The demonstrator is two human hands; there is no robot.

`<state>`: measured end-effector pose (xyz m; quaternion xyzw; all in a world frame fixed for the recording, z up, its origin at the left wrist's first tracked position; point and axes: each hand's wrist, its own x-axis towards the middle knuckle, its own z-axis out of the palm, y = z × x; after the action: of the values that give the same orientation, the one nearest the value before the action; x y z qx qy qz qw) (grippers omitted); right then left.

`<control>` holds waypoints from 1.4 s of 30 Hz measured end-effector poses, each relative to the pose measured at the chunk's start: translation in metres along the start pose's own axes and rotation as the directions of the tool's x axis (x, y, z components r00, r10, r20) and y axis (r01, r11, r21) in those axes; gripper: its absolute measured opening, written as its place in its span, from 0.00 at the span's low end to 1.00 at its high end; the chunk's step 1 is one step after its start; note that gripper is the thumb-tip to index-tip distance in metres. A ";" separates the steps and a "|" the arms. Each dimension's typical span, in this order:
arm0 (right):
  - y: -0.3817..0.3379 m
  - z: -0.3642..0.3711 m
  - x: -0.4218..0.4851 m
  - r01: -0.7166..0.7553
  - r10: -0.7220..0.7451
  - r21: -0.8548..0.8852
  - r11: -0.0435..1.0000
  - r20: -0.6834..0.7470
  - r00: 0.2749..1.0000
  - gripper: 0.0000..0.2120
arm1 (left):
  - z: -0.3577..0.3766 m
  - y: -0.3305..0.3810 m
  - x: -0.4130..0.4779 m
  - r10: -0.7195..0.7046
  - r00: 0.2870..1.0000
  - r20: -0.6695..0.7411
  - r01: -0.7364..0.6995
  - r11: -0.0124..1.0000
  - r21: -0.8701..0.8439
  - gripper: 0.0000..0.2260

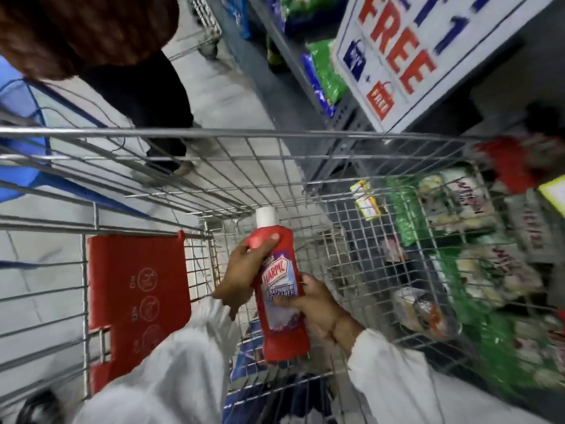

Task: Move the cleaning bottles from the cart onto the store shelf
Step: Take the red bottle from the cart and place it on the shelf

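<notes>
A red bathroom cleaner bottle (282, 289) with a white cap is held upright over the wire cart (214, 139). My left hand (241, 270) grips its neck and shoulder, thumb on the red plastic below the cap. My right hand (321, 310) clasps the lower right side of the bottle, fingers across the label. Both arms wear white sleeves. The store shelf (458, 240) lies to the right of the cart, blurred, filled with green and white packs.
A red child-seat flap (137, 295) hangs on the cart's left. A person in dark trousers (143, 96) stands beyond the cart on the left. A "FREE" sign (412, 56) hangs upper right above shelves of green and blue packets (324, 75). Price tags (367, 200) stick out.
</notes>
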<state>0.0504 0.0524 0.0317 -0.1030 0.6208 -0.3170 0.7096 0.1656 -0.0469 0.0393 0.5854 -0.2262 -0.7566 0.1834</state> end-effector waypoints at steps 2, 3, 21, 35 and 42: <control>-0.021 -0.013 -0.020 0.042 -0.042 0.011 0.999 0.043 0.998 0.19 | 0.022 0.018 -0.019 0.073 0.995 0.070 -0.072 0.997 -0.016 0.23; -0.032 -0.020 -0.031 0.064 -0.064 0.001 0.998 0.080 0.995 0.19 | 0.034 0.029 -0.030 0.118 0.987 0.111 -0.115 0.993 -0.036 0.20; -0.157 -0.079 -0.257 0.572 -0.583 -0.126 0.810 -0.068 0.810 0.23 | 0.211 0.154 -0.224 0.438 0.684 0.583 -0.542 0.840 0.004 0.07; -0.212 -0.200 -0.343 0.833 -0.631 -0.198 0.516 -0.745 0.214 0.18 | 0.405 0.205 -0.300 0.310 0.242 0.919 -0.894 0.438 0.088 0.08; -0.207 -0.214 -0.319 0.837 -0.545 -0.134 0.530 -0.810 0.215 0.18 | 0.433 0.197 -0.267 0.211 0.300 0.930 -0.890 0.414 0.193 0.22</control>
<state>-0.2282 0.1289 0.3590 -0.1036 0.6780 -0.7130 0.1456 -0.1852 -0.0103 0.4551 0.0599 -0.7562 -0.6439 0.0997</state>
